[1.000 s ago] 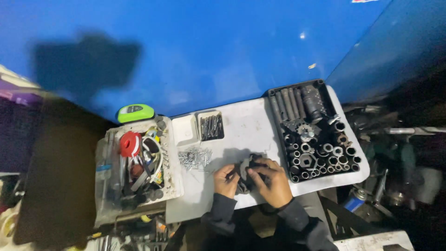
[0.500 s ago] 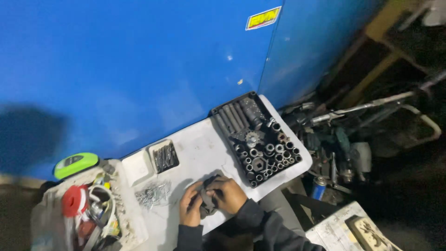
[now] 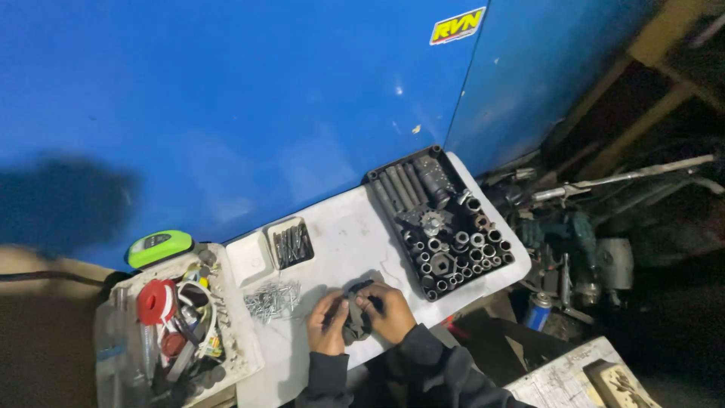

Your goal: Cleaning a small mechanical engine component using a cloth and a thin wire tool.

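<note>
your left hand (image 3: 326,321) and right hand (image 3: 389,311) meet low over the white table (image 3: 340,227), fingers curled in, both gripping a dark part (image 3: 356,321) held between them just above the tabletop. loose nails (image 3: 272,298) lie just left; the socket tray (image 3: 438,223) sits to the right.

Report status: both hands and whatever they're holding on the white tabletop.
Left hand and right hand both gripping small dark metal part over white tabletop. Pile of silver screws lies left of them, apart. Black socket tray right.
</note>
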